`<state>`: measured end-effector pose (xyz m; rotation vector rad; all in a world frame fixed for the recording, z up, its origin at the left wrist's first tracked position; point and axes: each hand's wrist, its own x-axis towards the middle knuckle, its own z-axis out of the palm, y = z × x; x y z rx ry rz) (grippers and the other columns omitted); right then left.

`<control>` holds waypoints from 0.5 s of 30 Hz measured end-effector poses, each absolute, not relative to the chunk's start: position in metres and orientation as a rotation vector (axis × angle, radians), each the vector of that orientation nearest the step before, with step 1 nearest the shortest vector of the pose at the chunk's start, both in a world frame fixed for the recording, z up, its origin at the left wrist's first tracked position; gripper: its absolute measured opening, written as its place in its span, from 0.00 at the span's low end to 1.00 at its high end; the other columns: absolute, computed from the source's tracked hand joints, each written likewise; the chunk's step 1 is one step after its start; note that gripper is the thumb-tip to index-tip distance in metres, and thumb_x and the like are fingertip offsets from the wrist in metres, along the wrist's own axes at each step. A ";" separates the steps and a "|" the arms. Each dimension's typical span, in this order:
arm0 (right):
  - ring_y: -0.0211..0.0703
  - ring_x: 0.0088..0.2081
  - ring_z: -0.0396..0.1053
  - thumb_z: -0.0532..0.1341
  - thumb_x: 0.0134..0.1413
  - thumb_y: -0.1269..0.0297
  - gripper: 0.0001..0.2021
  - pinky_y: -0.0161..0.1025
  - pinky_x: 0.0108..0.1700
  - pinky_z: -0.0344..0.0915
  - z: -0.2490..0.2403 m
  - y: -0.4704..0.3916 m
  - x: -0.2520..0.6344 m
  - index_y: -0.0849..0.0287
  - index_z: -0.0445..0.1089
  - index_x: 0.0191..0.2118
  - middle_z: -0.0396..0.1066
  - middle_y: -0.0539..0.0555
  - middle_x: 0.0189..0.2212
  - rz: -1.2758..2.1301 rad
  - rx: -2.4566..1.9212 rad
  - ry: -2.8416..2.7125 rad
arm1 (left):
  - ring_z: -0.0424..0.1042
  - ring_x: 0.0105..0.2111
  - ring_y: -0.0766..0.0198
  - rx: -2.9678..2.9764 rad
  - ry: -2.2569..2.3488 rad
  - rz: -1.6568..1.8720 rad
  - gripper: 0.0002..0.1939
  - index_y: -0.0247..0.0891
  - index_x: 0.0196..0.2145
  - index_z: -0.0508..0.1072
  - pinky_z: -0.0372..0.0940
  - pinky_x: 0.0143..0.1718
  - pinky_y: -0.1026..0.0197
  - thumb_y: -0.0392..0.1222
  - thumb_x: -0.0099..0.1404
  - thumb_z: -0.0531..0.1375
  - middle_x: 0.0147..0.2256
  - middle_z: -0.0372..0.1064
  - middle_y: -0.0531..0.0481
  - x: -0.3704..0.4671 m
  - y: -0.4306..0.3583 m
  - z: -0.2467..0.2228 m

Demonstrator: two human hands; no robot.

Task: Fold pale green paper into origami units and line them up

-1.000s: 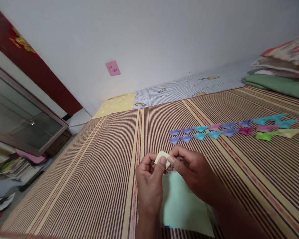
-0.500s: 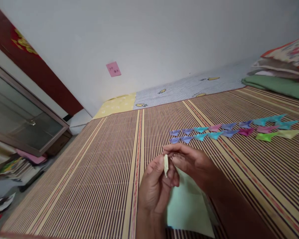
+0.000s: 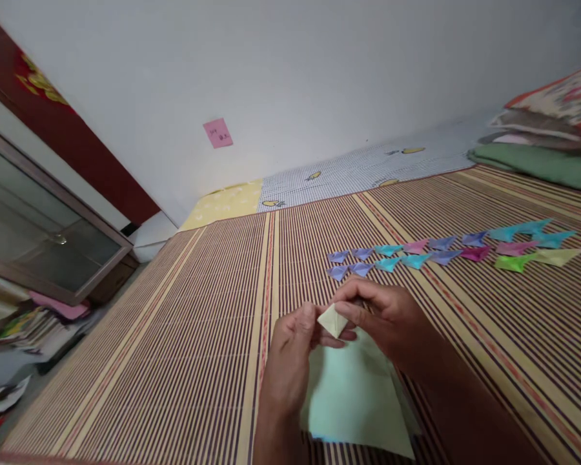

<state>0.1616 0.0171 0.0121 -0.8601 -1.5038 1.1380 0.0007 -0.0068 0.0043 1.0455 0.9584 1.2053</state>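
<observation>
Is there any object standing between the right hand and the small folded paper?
Nothing visible does: the right hand directly pinches the folded paper by its right side. The pale green sheet lies lower in view, not between them.

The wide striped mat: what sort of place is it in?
Most likely a bedroom: the mat seems to cover a bed, a patterned sheet shows near the wall, and folded green cloth lies at one corner.

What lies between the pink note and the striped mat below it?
Below the note: wall, then yellow cloth, reaching the mat. The head view shows this.
</observation>
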 end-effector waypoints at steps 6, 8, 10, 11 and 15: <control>0.41 0.33 0.69 0.62 0.63 0.65 0.05 0.39 0.36 0.65 0.008 0.017 0.156 0.57 0.76 0.38 0.70 0.50 0.32 0.854 -0.948 -1.670 | 0.80 0.33 0.57 1.092 0.864 1.111 0.16 0.32 0.39 0.83 0.72 0.31 0.61 0.47 0.71 0.60 0.32 0.81 0.41 0.002 -0.004 0.008; 0.41 0.33 0.70 0.62 0.63 0.64 0.07 0.39 0.36 0.65 0.008 0.017 0.155 0.56 0.75 0.44 0.72 0.51 0.34 0.827 -0.973 -1.651 | 0.80 0.32 0.56 1.055 0.864 1.136 0.15 0.32 0.40 0.83 0.72 0.29 0.62 0.46 0.70 0.62 0.32 0.81 0.40 0.002 -0.003 0.008; 0.42 0.34 0.70 0.60 0.64 0.65 0.07 0.40 0.37 0.66 0.008 0.017 0.156 0.56 0.75 0.44 0.73 0.51 0.34 0.804 -0.980 -1.645 | 0.80 0.30 0.57 1.025 0.886 1.172 0.14 0.32 0.39 0.83 0.72 0.28 0.62 0.46 0.69 0.62 0.32 0.81 0.40 0.001 -0.003 0.007; 0.42 0.35 0.71 0.60 0.65 0.65 0.06 0.40 0.38 0.66 0.009 0.017 0.156 0.56 0.75 0.41 0.73 0.51 0.34 0.800 -0.968 -1.647 | 0.80 0.30 0.57 1.024 0.901 1.187 0.14 0.32 0.39 0.83 0.72 0.28 0.62 0.46 0.69 0.63 0.32 0.81 0.40 0.000 -0.003 0.008; 0.44 0.36 0.70 0.60 0.64 0.68 0.07 0.41 0.39 0.65 0.012 0.016 0.155 0.56 0.74 0.33 0.72 0.51 0.32 0.791 -0.911 -1.663 | 0.80 0.31 0.58 1.113 0.960 1.218 0.14 0.32 0.38 0.83 0.72 0.30 0.62 0.45 0.70 0.62 0.32 0.81 0.40 0.000 -0.005 0.011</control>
